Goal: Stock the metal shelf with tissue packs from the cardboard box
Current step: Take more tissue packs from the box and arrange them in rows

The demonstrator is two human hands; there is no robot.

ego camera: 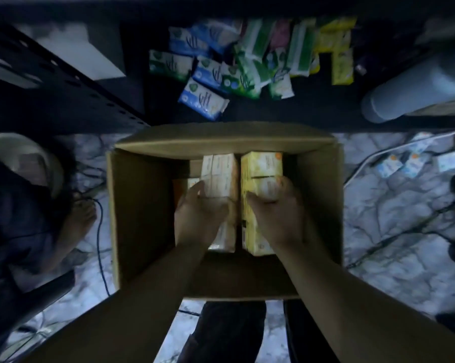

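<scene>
An open cardboard box (pixel 140 205) sits on the floor below me, in front of the dark metal shelf (pixel 286 113). Inside it, my left hand (pixel 197 213) grips a pale orange-white tissue pack (pixel 221 174), and my right hand (pixel 278 213) grips a yellow tissue pack (pixel 263 166) beside it. Both packs stand side by side above the box's bottom. Another orange pack (pixel 187 183) shows at the left, partly hidden by my left hand. On the shelf lie several blue, green and yellow tissue packs (pixel 221 72) in a loose pile.
Another person (pixel 25 205) crouches at the left, a bare foot near a blue cable (pixel 100 231). A pale cylinder (pixel 415 95) lies on the shelf at the right. Small packs (pixel 409 161) and cables are scattered on the marbled floor at the right. My legs are below the box.
</scene>
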